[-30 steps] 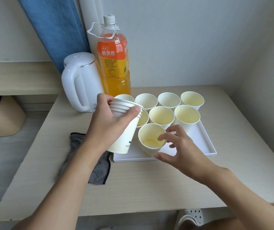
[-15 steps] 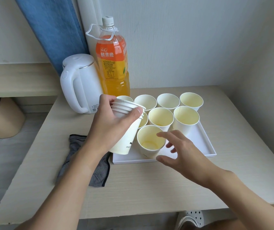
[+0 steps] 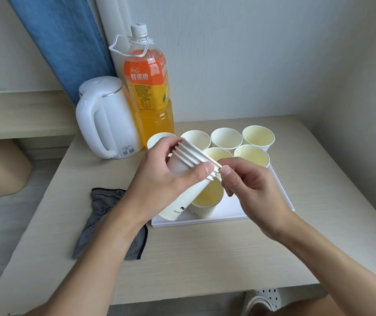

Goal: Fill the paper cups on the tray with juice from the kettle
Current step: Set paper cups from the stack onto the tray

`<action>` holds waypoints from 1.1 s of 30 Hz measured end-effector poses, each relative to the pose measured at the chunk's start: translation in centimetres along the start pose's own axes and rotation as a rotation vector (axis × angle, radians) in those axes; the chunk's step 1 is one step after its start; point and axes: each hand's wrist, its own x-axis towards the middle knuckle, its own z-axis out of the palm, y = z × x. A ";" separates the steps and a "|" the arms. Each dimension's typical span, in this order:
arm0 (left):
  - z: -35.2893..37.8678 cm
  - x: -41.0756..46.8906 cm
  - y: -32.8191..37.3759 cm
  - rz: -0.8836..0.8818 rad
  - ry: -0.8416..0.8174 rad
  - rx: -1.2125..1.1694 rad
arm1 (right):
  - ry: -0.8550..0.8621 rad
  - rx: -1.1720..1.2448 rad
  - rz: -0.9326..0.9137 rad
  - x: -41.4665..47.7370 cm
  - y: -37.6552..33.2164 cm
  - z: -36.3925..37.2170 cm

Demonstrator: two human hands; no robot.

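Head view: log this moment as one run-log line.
left hand: grips tilted cup stack | right hand: pinches stack's top rim | kettle: upright, untouched | tray: cups standing

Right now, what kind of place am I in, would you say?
Probably a room at home, perhaps a bedroom or dorm: a small table in a wall corner, a blue curtain behind it, and a kettle and juice bottle on it.
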 end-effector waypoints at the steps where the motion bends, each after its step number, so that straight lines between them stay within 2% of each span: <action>1: 0.1 0.0 0.0 -0.001 -0.009 -0.004 | 0.001 0.003 -0.007 -0.1 0.0 -0.1; 4: 0.2 0.0 0.1 0.001 -0.040 -0.002 | 0.053 0.022 -0.033 -0.2 -0.2 0.0; 8: 0.2 0.0 -0.4 -0.004 -0.085 0.056 | 0.224 0.109 -0.063 0.6 -0.7 -0.9; 11: -0.1 0.1 -0.3 0.003 -0.053 0.080 | 0.334 0.131 -0.064 0.9 -1.1 -2.5; 17: -0.2 0.1 -0.2 0.029 0.060 0.016 | 0.445 0.009 -0.091 -0.4 -1.5 -3.9; 33: 2.1 -1.3 0.9 0.114 0.190 -0.182 | 0.260 -0.517 0.075 -5.1 0.3 -4.1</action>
